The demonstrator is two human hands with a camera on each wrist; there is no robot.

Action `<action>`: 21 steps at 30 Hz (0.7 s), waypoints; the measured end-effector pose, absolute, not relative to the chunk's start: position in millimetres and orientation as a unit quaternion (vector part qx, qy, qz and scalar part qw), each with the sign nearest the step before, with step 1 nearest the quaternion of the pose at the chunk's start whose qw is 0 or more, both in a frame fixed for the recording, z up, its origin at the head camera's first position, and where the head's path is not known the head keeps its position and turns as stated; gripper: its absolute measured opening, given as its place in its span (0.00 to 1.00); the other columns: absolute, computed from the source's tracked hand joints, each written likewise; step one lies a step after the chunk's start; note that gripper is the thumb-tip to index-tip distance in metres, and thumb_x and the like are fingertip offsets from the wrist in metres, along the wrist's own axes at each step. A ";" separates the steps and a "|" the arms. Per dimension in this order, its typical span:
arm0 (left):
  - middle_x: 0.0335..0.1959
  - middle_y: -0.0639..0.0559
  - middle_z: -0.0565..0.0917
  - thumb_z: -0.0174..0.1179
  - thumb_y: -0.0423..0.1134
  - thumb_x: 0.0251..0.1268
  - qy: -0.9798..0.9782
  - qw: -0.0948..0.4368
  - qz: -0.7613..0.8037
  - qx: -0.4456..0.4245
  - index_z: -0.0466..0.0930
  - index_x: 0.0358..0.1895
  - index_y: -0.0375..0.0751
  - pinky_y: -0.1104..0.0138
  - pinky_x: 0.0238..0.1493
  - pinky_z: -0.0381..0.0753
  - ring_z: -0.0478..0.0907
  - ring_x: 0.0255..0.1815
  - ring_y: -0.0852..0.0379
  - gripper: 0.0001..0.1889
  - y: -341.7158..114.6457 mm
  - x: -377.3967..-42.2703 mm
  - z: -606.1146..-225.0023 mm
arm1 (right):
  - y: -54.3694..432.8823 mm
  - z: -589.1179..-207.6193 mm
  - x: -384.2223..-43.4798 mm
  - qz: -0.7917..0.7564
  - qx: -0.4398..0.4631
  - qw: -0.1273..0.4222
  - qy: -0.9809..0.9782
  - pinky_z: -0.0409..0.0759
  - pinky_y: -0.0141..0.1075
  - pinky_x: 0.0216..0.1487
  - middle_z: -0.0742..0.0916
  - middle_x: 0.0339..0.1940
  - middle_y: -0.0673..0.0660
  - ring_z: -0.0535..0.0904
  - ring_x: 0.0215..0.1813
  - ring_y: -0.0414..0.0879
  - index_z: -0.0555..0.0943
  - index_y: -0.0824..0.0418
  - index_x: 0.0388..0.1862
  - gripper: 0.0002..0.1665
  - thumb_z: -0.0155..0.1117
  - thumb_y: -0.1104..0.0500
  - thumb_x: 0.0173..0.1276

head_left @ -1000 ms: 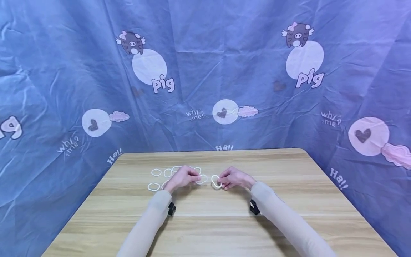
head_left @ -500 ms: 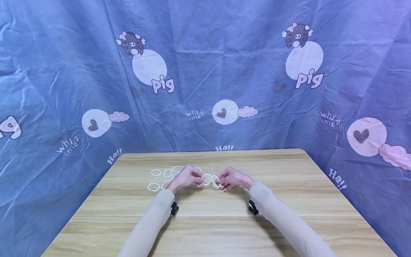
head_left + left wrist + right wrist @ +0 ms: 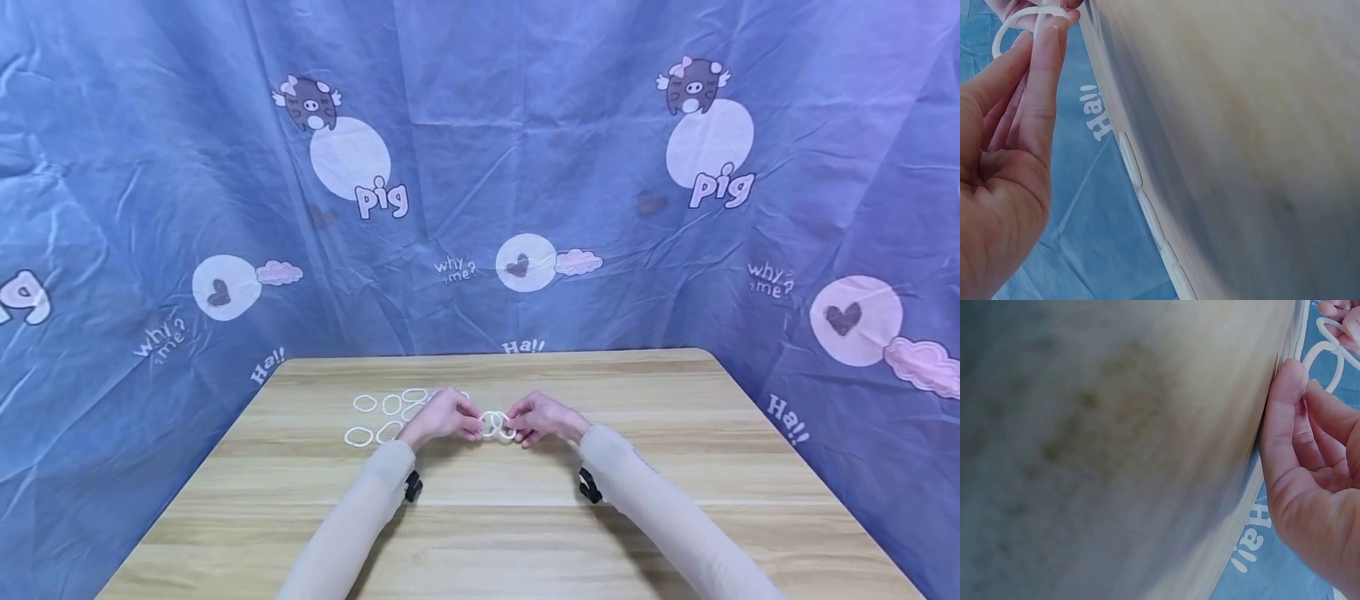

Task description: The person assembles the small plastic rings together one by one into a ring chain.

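Note:
Close over the table, my left hand (image 3: 448, 415) pinches a thin white loop (image 3: 484, 432), which looks like a hair tie, between thumb and fingertips. My right hand (image 3: 546, 418) pinches a second white loop (image 3: 512, 437) facing it. The two loops overlap midway between the hands in the head view; whether they are threaded through each other I cannot tell. The left wrist view shows a white loop (image 3: 999, 39) standing rounded at the left fingertips. Past the right fingers in the right wrist view, a white loop (image 3: 1339, 372) meets the other one.
Several more white loops lie at the back left of the wooden table (image 3: 480, 533), among them one loop (image 3: 365, 403) behind another loop (image 3: 358, 437). My left hand and wrist hide part of this group. A blue printed curtain (image 3: 465, 150) hangs behind the table.
My left hand has moved right, bringing its loop from apart to overlapping the right hand's loop. The right hand has stayed nearly in place.

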State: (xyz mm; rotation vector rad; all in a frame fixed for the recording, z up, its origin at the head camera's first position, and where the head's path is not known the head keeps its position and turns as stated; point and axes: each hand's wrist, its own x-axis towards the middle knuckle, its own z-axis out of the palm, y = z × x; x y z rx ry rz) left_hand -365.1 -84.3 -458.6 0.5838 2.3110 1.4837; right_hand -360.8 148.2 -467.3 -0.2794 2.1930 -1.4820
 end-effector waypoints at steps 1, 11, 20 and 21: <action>0.31 0.37 0.87 0.66 0.23 0.55 0.815 0.163 0.517 0.205 0.85 0.37 0.26 0.64 0.34 0.88 0.87 0.26 0.52 0.06 -83.5 -364.8 -458.6 | 148.1 -467.2 -361.2 -0.541 -0.101 0.240 0.799 0.85 0.33 0.31 0.87 0.29 0.58 0.80 0.26 0.42 0.82 0.69 0.45 0.09 0.61 0.67 0.68; 0.32 0.35 0.88 0.68 0.22 0.53 0.824 0.149 0.510 0.195 0.86 0.34 0.26 0.66 0.32 0.87 0.87 0.25 0.52 0.04 -77.6 -362.9 -458.7 | 147.9 -468.0 -361.7 -0.539 -0.106 0.245 0.799 0.85 0.31 0.29 0.86 0.27 0.56 0.79 0.26 0.41 0.82 0.70 0.46 0.10 0.60 0.67 0.69; 0.26 0.43 0.88 0.69 0.24 0.52 0.843 0.126 0.482 0.203 0.86 0.30 0.29 0.64 0.31 0.87 0.87 0.24 0.52 0.03 -74.9 -360.7 -453.3 | 149.7 -466.0 -362.7 -0.536 -0.113 0.255 0.797 0.85 0.31 0.32 0.86 0.28 0.55 0.80 0.27 0.41 0.81 0.71 0.46 0.10 0.59 0.66 0.70; 0.25 0.44 0.87 0.69 0.24 0.52 0.843 0.124 0.483 0.204 0.86 0.30 0.29 0.63 0.31 0.87 0.87 0.25 0.51 0.03 -74.9 -360.6 -452.8 | 150.4 -465.9 -363.2 -0.537 -0.111 0.257 0.796 0.85 0.32 0.32 0.86 0.28 0.56 0.80 0.28 0.41 0.81 0.71 0.47 0.11 0.59 0.66 0.70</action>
